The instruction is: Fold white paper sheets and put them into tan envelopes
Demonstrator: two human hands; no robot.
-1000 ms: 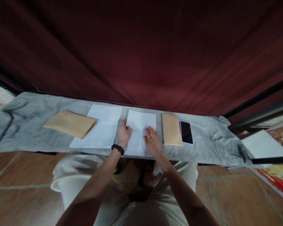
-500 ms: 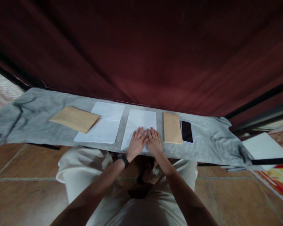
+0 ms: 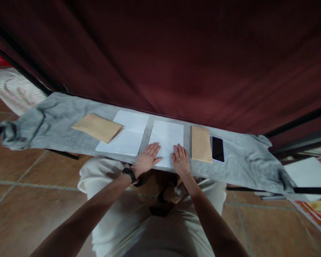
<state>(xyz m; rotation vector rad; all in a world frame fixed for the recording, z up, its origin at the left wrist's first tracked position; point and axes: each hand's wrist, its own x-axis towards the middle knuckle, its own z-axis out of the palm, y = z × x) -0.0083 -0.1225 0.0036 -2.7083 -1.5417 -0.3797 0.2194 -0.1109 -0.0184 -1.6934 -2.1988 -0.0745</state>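
A white sheet of paper (image 3: 167, 137) lies flat in front of me on the bench. My left hand (image 3: 147, 157) rests palm down over its near left corner, fingers stretched out. On the sheet's near right edge lies my right hand (image 3: 181, 157), also flat with its fingers extended. Bare paper shows between the two hands. Left of this, another white sheet (image 3: 130, 141) with a crosswise crease is partly covered by a stack of brown envelopes (image 3: 97, 127). Beside my right hand is a single brown envelope (image 3: 201, 144), apart from it.
A dark-screened phone (image 3: 218, 149) lies right of the single envelope. Grey cloth (image 3: 243, 160) covers the narrow bench, bunched at both ends. A dark red curtain (image 3: 171, 71) hangs behind it. Tiled floor (image 3: 29, 171) shows below.
My hands have moved apart, from side by side at the middle of the sheet to its left and right edges. The view has shifted slightly.
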